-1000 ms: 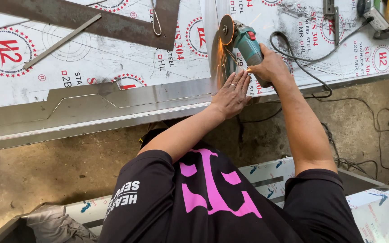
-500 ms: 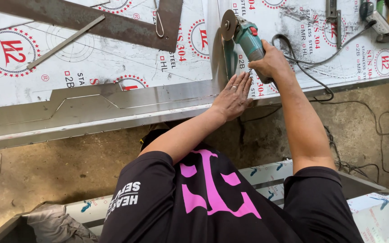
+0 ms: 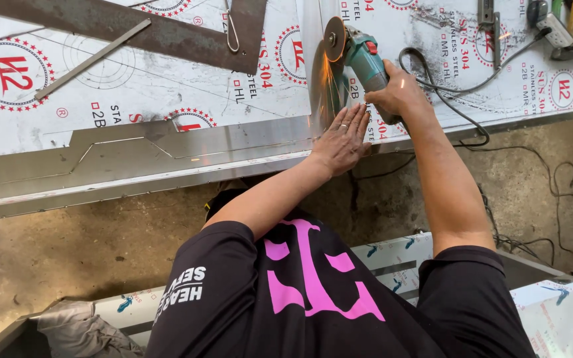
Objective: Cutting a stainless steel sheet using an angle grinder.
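- Your right hand [image 3: 399,89] is closed around the body of the teal grinder [image 3: 365,59]; fingers wrap the housing, thumb side toward the disc.
- Your left hand [image 3: 345,138] lies open and flat, fingers spread and pointing away from you, pressing down on the steel strip [image 3: 167,156] just beside the cutting line.
- The grinder's disc [image 3: 334,38] stands on edge, nearly upright, with orange sparks [image 3: 329,76] falling from it toward your left fingertips.
- The grinder lies straight ahead of you and slightly right; its long axis runs from your right hand away and leftward to the disc.
- The cut runs away from you, roughly crosswise to the strip, whose own long axis runs left to right along the bench edge.
- Your right hand is on the tool; your left is the nearer one to the disc's lower edge, close but apart from it.
- The black cord [image 3: 445,86] trails from the grinder's rear, loops over the printed sheet [image 3: 134,79] and hangs down toward the concrete floor [image 3: 87,245].
- A rusty flat bar [image 3: 134,30] and a thin grey rod [image 3: 91,59] lie on the sheet well to the left, clear of both hands.
- Whether the disc has passed fully through the metal cannot be told.
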